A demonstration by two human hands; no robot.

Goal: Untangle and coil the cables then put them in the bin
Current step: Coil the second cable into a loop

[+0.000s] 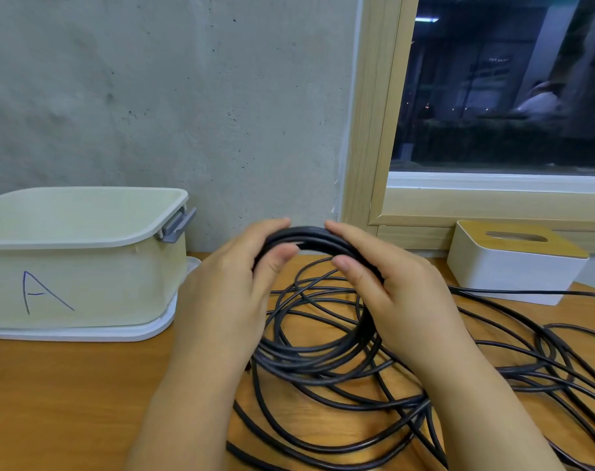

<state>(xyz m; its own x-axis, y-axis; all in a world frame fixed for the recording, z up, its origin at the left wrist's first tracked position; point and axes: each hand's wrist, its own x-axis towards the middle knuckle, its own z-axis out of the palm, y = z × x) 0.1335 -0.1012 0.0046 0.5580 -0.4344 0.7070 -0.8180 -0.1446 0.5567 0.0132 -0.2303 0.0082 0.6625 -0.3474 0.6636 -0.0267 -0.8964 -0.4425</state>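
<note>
On the brown wooden tabletop (68, 402) a loose tangle of thin black cable (374, 396) sprawls from the middle to the right edge, its strands crossing one another. At the left stands a pale cream rectangular plastic bin (85, 283) with a blue letter A drawn on its front wall and a grey clip handle (177, 224) on its right end; it sits on a white lid-like tray (146, 329). A white tissue box with a wooden top (513, 263) rests at the right, below the light wooden window frame (374, 130), and one cable strand runs along its front.

Above the tangle, between the bin and the tissue box, a coiled black bundle of cable (309, 234) is held upright. The left hand (235, 287) grips the coil's left side, fingers curled over the top and thumb inside the loop. The right hand (398, 287) grips the right side likewise.
</note>
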